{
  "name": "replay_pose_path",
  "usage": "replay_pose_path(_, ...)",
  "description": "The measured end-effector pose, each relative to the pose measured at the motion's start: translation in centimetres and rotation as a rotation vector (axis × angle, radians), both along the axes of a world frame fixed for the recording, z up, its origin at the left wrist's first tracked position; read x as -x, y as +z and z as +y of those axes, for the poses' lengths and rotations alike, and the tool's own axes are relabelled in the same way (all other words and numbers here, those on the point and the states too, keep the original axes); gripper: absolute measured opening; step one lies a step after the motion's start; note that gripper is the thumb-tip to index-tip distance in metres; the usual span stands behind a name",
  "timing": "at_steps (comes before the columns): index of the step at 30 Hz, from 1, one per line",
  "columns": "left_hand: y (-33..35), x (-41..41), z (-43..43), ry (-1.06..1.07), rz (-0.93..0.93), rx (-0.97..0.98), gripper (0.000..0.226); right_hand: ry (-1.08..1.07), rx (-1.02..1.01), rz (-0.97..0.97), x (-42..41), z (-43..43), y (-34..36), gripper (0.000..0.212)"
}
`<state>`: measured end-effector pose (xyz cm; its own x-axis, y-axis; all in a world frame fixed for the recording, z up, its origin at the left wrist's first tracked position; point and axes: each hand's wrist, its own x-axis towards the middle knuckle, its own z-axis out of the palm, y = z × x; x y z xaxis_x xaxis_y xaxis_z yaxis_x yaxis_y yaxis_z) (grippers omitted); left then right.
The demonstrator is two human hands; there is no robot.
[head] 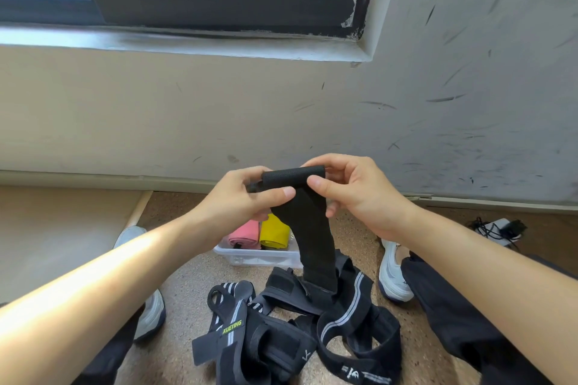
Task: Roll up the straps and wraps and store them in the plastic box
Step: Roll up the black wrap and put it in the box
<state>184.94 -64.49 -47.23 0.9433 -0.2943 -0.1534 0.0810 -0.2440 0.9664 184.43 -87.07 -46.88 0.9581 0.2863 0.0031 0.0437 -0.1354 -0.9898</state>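
Black straps (291, 331) are left loose at six o'clock. At centre, a black wrap (301, 212), barely rolled, is pinched by left hand (247, 197) and right hand (353, 194). Beyond, pink and yellow rolls are stored in the plastic box (259, 256).

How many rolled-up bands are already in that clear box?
2 show in the plastic box: a pink roll on the left and a yellow roll beside it. The hanging black wrap may hide more.

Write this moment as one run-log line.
hands: left, right rolling black wrap | plastic box: pink roll, yellow roll | floor: unrolled straps
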Motion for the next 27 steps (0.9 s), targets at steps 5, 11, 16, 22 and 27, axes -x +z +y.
replay_pose_path(5,0.36,0.11,-0.25,-0.061,0.139,0.146,0.045,-0.051,-0.007,-0.056,0.08,-0.22,-0.05,0.025)
replay_pose_path(11,0.14,0.21,-0.58,0.022,0.131,0.198,0.037,-0.066,0.061,-0.157,0.26,0.18,0.02,0.032)
replay_pose_path(16,-0.23,0.27,-0.49,0.044,0.075,0.193,0.016,-0.012,0.090,-0.012,0.12,-0.07,0.41,0.033)
replay_pose_path(22,0.00,0.39,-0.42,0.026,-0.057,0.205,0.024,0.093,-0.032,0.149,0.17,0.03,0.51,0.044)
replay_pose_path(27,-0.04,0.46,-0.39,0.025,-0.145,0.156,0.028,0.045,-0.129,0.137,0.10,-0.02,0.56,0.037)
